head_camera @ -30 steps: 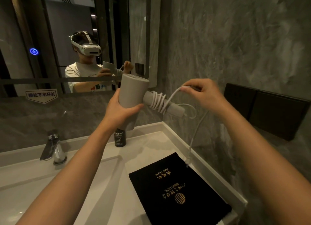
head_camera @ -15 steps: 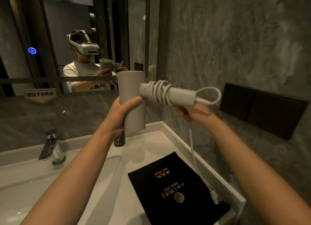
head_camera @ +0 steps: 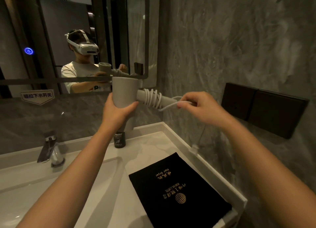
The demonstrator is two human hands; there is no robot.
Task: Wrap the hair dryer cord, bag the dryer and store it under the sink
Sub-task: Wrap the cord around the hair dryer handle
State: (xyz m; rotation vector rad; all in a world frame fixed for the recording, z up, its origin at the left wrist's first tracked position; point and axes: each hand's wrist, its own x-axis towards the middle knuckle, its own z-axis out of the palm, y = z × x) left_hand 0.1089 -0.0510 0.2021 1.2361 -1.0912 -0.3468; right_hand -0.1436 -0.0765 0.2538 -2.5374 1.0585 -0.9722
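A pale grey hair dryer is held upright above the counter, its handle pointing right. My left hand grips the barrel. The white cord lies in several coils around the handle. My right hand pinches a loose stretch of cord just right of the handle's end. The remaining cord hangs down blurred, with the white plug dangling near the counter's right rim. A black fabric dryer bag with gold lettering lies flat on the counter, at the front right.
A white vanity counter holds a basin at left, with a chrome tap. A small dark bottle stands behind the bag. Dark wall switch panels sit on the right marble wall. The mirror above reflects a person wearing a headset.
My right hand has come up from under the handle to its right end, carrying the cord around once more. The plug has risen off the counter edge. The dryer has barely moved.
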